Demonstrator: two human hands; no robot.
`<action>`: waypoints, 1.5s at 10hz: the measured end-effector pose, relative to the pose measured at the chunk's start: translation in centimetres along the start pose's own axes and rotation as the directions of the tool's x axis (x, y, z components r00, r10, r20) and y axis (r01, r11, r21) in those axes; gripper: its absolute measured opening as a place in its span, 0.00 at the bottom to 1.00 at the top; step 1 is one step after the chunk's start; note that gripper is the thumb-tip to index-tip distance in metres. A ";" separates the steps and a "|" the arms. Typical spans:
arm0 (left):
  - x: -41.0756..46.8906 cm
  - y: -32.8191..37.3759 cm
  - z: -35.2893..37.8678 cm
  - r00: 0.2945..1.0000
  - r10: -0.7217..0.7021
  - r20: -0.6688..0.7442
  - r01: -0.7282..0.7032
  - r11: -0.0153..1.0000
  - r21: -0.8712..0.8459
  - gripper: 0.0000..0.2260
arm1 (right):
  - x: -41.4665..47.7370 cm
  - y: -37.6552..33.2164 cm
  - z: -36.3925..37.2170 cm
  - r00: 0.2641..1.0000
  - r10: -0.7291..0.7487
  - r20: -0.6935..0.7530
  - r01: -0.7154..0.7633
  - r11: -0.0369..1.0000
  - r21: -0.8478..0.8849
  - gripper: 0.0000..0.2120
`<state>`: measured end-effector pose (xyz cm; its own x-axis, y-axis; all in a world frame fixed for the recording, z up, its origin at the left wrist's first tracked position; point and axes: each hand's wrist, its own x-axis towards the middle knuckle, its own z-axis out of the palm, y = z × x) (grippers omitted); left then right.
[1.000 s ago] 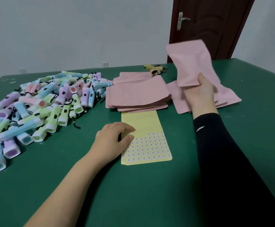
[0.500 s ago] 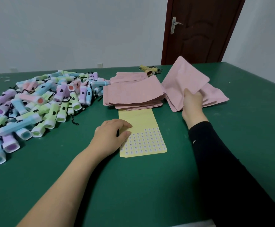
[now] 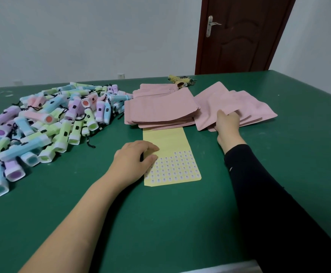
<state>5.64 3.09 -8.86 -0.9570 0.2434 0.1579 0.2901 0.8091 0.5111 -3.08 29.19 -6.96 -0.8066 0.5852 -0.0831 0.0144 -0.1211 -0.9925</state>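
My right hand point(image 3: 226, 125) grips the near edge of a pink pouch point(image 3: 212, 103), which lies low on a loose pile of pink pouches point(image 3: 257, 111) at the right. To their left sits a neater stack of flat pink pouches point(image 3: 160, 109). A yellow sticker sheet point(image 3: 172, 166) with rows of small stickers lies in front of that stack. On the sheet's left edge rests my left hand point(image 3: 133, 160), with its fingers loosely curled and holding nothing that I can see.
A heap of pastel flashlights point(image 3: 48, 123) with black cords covers the left of the green table point(image 3: 160, 223). A small yellow fuzzy object point(image 3: 178, 79) lies behind the pouch stack. A brown door point(image 3: 239, 36) stands past the far edge.
My right hand has brought the pink pouch down from the air onto the right pile. My left hand has stayed on the sticker sheet.
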 end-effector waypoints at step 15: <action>0.0 0.1 -0.2 1.000 0.007 0.007 -0.007 1.000 0.000 0.10 | 0.6 -0.1 -1.8 0.915 -0.064 -0.398 0.044 0.997 -0.058 0.18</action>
<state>5.68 3.10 -8.64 -0.9549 0.2527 0.1556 0.2968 0.8076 0.5097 -2.49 31.02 -7.05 -0.5038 0.8625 -0.0485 0.0135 -0.0483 -0.9987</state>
